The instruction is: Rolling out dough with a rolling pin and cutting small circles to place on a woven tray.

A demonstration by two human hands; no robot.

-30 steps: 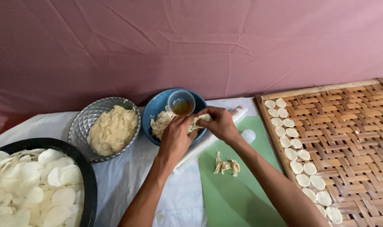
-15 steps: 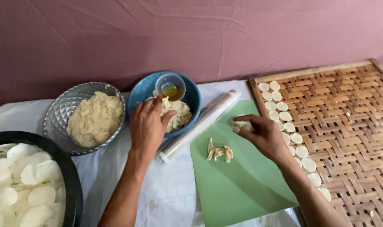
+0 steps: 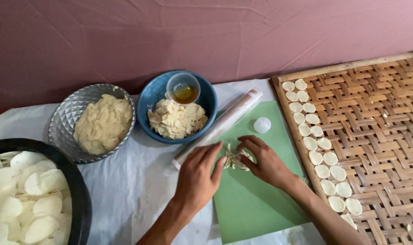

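Observation:
A small pile of pale dough scraps (image 3: 234, 159) lies on a green mat (image 3: 256, 204). My right hand (image 3: 264, 161) curls around the scraps from the right, fingertips on them. My left hand (image 3: 198, 177) rests flat at the mat's left edge, fingers reaching toward the scraps and beside a long white rolling pin (image 3: 220, 128). Whether either hand actually grips the dough is unclear.
A blue bowl (image 3: 154, 93) holds dough pieces and a small cup of amber liquid (image 3: 183, 88). A silver bowl (image 3: 63, 122) holds soft dough. A black basin (image 3: 75, 190) of white discs sits at left. A woven tray (image 3: 378, 131) carries several round discs; a round white cutter (image 3: 262, 124) lies on the mat.
My left hand came down from the blue bowl to the mat's left edge. My right hand moved left onto the scraps. The view shifted slightly.

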